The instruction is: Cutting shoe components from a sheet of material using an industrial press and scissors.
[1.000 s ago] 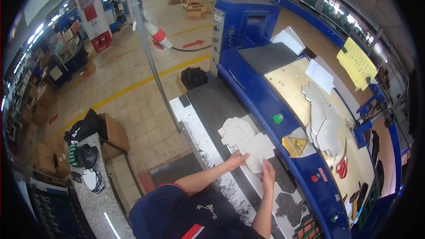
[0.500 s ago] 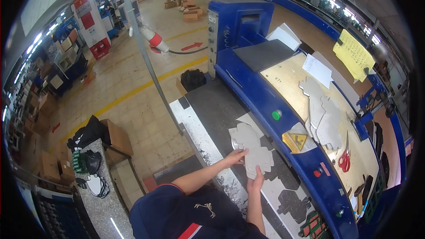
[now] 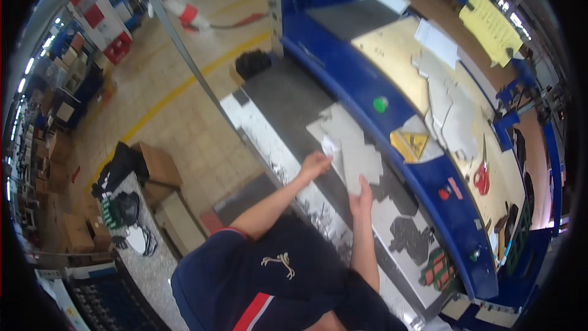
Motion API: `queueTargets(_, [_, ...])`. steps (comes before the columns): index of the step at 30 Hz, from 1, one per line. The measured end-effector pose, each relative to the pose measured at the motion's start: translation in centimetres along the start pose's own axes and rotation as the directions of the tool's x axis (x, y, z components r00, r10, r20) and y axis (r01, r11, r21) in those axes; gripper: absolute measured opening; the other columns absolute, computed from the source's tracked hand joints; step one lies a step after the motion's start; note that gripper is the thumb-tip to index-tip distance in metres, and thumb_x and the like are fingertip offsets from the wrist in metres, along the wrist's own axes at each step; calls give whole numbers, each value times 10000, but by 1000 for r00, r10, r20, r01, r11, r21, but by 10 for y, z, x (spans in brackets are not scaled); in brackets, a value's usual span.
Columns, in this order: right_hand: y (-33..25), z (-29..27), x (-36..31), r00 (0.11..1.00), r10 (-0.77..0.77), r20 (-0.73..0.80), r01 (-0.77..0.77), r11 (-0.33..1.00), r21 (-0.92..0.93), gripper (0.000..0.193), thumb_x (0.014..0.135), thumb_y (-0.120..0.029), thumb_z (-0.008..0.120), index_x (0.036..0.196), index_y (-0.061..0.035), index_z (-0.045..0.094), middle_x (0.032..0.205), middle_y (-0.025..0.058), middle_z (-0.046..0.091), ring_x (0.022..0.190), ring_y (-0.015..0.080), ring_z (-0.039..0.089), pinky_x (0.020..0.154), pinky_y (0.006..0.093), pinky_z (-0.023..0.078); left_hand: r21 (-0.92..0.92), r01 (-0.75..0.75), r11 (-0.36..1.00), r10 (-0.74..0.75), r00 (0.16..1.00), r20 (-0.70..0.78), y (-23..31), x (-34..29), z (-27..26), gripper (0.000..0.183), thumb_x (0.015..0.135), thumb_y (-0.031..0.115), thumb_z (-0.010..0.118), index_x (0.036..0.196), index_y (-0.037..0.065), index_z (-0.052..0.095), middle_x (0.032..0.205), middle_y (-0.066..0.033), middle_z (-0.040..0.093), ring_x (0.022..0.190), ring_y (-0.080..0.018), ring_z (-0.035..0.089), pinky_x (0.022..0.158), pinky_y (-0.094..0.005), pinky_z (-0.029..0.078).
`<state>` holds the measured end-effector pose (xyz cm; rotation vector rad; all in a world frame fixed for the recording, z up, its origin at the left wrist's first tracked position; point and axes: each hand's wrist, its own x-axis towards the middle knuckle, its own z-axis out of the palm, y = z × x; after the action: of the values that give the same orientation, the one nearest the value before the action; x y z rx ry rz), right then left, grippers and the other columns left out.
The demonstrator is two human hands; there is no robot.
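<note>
My right hand (image 3: 361,197) grips the lower edge of a flat grey cut-out piece (image 3: 362,164) with a stepped outline, held above the dark machine bed. My left hand (image 3: 316,164) is closed at the left side, its fingertips at a small whitish piece (image 3: 331,148) that is blurred. Just beyond, more pale grey sheet (image 3: 340,121) shows; where it ends and the held piece starts I cannot tell. Nearer the front, a pale sheet with cut-out openings (image 3: 386,213) lies on the bed, and beside it is a green-and-red cutting die (image 3: 438,268).
A blue machine beam (image 3: 367,89) with buttons borders the bed on the right. Its top board carries stacked grey cut-outs (image 3: 446,110), paper (image 3: 436,43) and red scissors (image 3: 482,179). A metal pole (image 3: 177,40) rises at the left, and a speckled side table (image 3: 153,270) stands behind it.
The view has tilted, so the scene sits higher in the picture. My left hand has drawn away from the grey piece with the whitish bit at its fingertips; my right hand keeps its grip.
</note>
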<state>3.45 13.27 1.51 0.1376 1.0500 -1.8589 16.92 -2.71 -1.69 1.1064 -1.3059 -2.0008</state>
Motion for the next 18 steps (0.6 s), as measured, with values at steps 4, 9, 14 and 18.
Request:
queueTargets(4, [-22, 18, 7, 1000, -4, -20, 4, 1000, -31, 435, 889, -187, 675, 1259, -6, 535, 1237, 111, 603, 1118, 241, 602, 973, 380, 481, -15, 2, 1000, -6, 969, -248, 10, 14, 9, 336, 852, 315, 759, 906, 47, 564, 809, -32, 626, 680, -92, 613, 586, -220, 503])
queueTargets(9, [-31, -1, 27, 998, 29, 52, -19, 983, -180, 436, 888, -160, 674, 1256, 21, 525, 1209, 127, 616, 1090, 245, 622, 951, 371, 499, -211, 86, 974, -109, 989, -97, -1, 38, -4, 357, 853, 270, 753, 1082, 30, 623, 948, -57, 666, 824, -144, 631, 733, -292, 523])
queueTargets(14, [-30, -8, 37, 995, -55, 89, 77, 963, -259, 408, 881, -130, 669, 1236, 29, 545, 1194, 130, 627, 1091, 250, 622, 962, 371, 494, -440, 137, 887, -168, 985, -31, -6, 25, -8, 222, 887, 151, 704, 1080, 56, 652, 1024, -63, 683, 932, -168, 658, 811, -317, 543])
queueTargets(18, [-36, -3, 45, 996, 90, 15, -88, 991, -99, 325, 877, -121, 669, 1165, 3, 582, 1143, 99, 651, 1065, 215, 632, 945, 344, 489, -375, 84, 923, -96, 995, -11, -7, 20, -18, 230, 892, 133, 694, 1095, 41, 636, 1045, -69, 674, 960, -174, 654, 849, -331, 542])
